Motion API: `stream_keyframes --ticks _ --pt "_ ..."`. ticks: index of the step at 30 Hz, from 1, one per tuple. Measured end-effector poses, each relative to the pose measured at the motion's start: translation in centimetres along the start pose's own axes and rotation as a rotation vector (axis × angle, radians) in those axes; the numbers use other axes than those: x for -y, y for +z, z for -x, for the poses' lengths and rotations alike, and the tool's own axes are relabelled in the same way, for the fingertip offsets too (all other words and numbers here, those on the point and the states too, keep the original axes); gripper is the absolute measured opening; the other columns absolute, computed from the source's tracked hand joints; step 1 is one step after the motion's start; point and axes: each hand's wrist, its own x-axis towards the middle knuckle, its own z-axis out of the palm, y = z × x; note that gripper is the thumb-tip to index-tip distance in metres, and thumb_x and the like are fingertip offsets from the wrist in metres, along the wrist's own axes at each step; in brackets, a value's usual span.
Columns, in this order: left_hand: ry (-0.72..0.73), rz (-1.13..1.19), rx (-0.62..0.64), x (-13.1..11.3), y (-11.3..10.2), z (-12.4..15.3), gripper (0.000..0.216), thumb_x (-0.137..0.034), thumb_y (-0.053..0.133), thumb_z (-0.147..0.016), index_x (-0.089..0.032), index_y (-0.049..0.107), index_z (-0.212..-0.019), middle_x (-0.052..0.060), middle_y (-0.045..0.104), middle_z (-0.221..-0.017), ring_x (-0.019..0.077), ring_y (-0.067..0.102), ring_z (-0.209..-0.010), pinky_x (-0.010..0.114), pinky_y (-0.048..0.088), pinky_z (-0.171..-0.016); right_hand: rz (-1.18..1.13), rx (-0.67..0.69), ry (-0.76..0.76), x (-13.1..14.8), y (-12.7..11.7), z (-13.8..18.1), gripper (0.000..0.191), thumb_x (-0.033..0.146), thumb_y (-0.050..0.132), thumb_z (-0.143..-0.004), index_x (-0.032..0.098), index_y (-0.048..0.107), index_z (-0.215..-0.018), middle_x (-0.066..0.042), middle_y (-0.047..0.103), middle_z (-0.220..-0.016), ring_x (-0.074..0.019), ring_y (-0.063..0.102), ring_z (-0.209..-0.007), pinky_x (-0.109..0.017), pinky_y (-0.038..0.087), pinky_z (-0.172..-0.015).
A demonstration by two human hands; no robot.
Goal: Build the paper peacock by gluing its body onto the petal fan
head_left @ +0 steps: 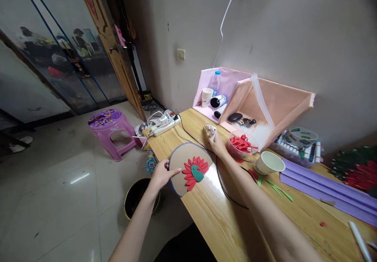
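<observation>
My left hand (161,174) grips the left edge of a round tan board (178,156), its thumb on top and its fingers at and under the rim. The board has a blue border and overhangs the table edge a little. Red felt petals (203,163) fan out on it around a green felt bird shape (196,174). Beyond the board, my right hand (217,142) is closed around a white glue gun (211,130), close to the tabletop. Just right of that hand stands a clear bowl (231,149) with red felt pieces (243,142) in it.
A black cord (220,183) loops over the wooden table (212,222). A paper cup (266,164), green strips (279,189) and purple folded sheets (324,187) lie to the right. A power strip (166,125) sits at the far left corner. A bin (127,203) and a pink stool (113,134) stand on the floor.
</observation>
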Motion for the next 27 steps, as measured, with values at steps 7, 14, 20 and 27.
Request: stream_keyframes --ticks 7,14,20,27 --pt "-0.082 0.574 0.029 -0.7 -2.3 0.5 0.039 -0.049 0.07 -0.064 -0.016 0.055 -0.078 0.003 0.067 -0.075 0.0167 0.062 -0.068 0.027 0.047 -0.066 0.117 0.0 0.017 0.6 -0.5 1.4 0.031 0.035 0.049 -0.079 0.013 0.054 -0.1 -0.015 0.062 -0.094 -0.0301 0.055 -0.092 -0.046 0.043 -0.083" --pt "0.24 0.587 -0.014 -9.6 -2.2 -0.9 0.036 -0.047 0.069 -0.069 -0.016 0.057 -0.082 0.002 0.067 -0.076 0.0147 0.062 -0.065 0.024 0.047 -0.063 -0.185 0.002 -0.023 5.9 -8.0 9.4 0.034 0.031 0.037 -0.088 0.017 0.051 -0.116 -0.013 0.057 -0.114 -0.0245 0.053 -0.103 -0.042 0.041 -0.092" --pt "0.524 0.584 0.154 -17.7 2.8 -0.8 0.034 -0.047 0.069 -0.069 -0.016 0.058 -0.078 -0.001 0.064 -0.072 0.0113 0.058 -0.062 0.02 0.044 -0.059 -0.897 -0.059 0.269 7.9 -17.4 14.2 0.036 0.051 0.048 -0.081 0.018 0.062 -0.091 -0.007 0.069 -0.088 -0.0201 0.064 -0.076 -0.031 0.051 -0.066" --pt "0.687 0.597 0.315 -22.8 11.4 3.1 0.028 -0.041 0.069 -0.071 -0.016 0.059 -0.078 -0.001 0.063 -0.071 0.0107 0.056 -0.061 0.019 0.042 -0.056 -0.794 -0.423 0.346 5.8 -23.9 17.7 0.036 0.048 0.074 -0.063 0.017 0.064 -0.077 -0.002 0.068 -0.071 -0.0135 0.061 -0.058 -0.026 0.05 -0.059"
